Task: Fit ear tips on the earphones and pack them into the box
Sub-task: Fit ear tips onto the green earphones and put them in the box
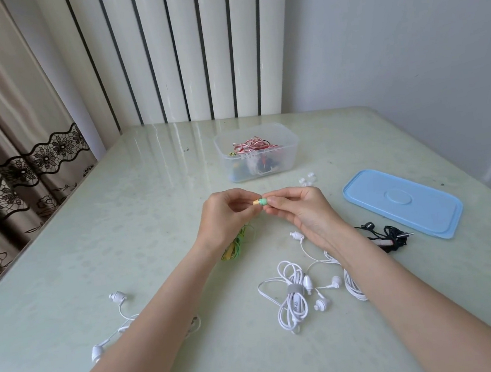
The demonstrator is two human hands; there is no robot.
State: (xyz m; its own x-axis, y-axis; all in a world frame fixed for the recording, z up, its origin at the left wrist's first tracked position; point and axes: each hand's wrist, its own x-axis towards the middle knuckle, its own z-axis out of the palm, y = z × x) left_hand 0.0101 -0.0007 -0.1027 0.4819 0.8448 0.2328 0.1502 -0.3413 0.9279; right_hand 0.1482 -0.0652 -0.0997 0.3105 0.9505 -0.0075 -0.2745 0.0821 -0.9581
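The green earbud (261, 202) is pinched by the right hand (297, 207), nozzle turned toward the left hand (225, 211), whose fingertips are pressed together, presumably to seat a tip.

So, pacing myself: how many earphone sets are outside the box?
5: green-yellow, held; white, left; bundled white, centre; loose white, under right forearm; black, by lid. More possibly hidden.

Pale green glossy table (121, 230) under the grip; white ribbed radiator (179, 49) beyond; beige lace-trimmed curtain (3, 137) far left; plain grey-white wall (404, 30) right
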